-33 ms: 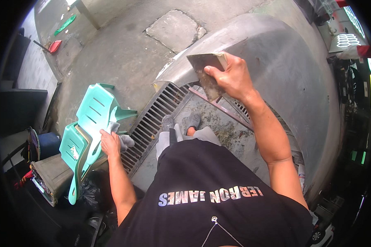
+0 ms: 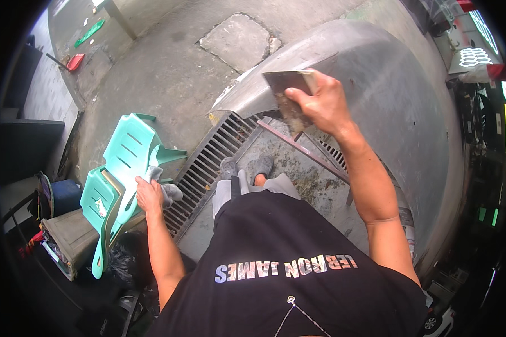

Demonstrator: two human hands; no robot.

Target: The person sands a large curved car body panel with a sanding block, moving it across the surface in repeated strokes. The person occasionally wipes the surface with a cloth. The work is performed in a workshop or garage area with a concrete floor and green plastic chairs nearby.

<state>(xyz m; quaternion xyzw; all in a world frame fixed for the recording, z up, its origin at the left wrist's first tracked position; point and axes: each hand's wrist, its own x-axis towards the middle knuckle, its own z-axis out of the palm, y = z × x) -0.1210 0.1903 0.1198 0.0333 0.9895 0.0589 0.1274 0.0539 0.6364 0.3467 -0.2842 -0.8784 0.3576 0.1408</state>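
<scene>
Grey concrete floor point(image 2: 168, 73) spreads out ahead of my hands in flat daylight, with a square patched slab point(image 2: 236, 39) set into it. A metal drain grate point(image 2: 208, 168) runs between my hands, by my feet. A dark wall point(image 2: 25, 146) stands left of my left hand.

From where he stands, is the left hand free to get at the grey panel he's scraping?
Probably not: the left hand grips a grey rag by the green chair, while the panel lies across his body under the right hand.
</scene>
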